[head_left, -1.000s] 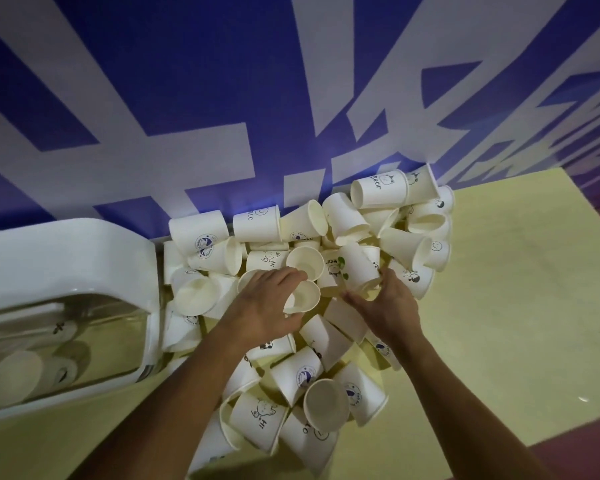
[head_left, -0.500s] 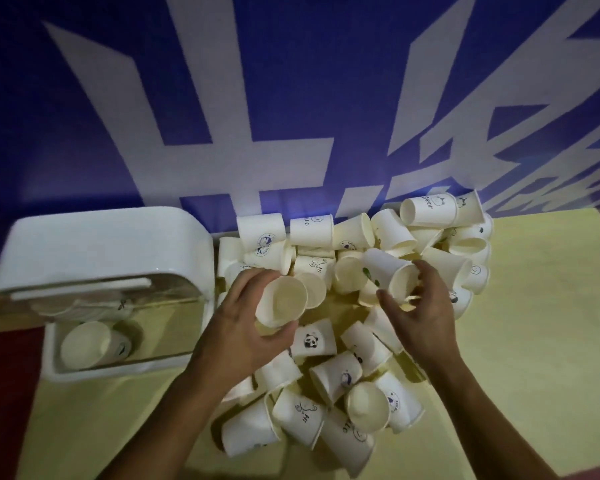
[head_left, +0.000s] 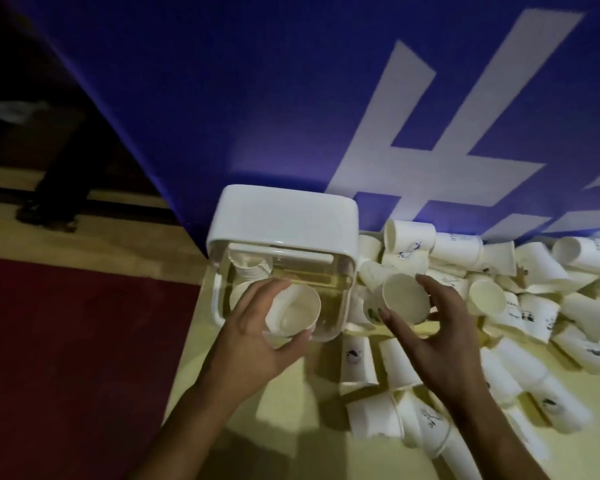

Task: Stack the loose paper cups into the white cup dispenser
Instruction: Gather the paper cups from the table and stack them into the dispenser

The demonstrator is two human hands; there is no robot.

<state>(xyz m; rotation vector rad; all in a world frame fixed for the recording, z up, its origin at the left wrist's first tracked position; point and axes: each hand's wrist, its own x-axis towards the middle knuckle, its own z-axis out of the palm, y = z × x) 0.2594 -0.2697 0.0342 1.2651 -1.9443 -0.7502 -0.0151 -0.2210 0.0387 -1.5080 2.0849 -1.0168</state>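
Hiding part of the dispenser (head_left: 284, 216), left hand (head_left: 253, 341) grips a cup (head_left: 293, 315); right hand (head_left: 437, 344) grips another cup (head_left: 406, 301).

Cup pile (head_left: 584, 315): runs off the right edge.
Cup prints (head_left: 408, 251): smeared, unreadable.
Dispenser's inner cups (head_left: 249, 268): hazy behind the clear wall.

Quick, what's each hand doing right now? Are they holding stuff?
Left hand: holding a paper cup, by the white cup dispenser.
Right hand: holding a second paper cup.
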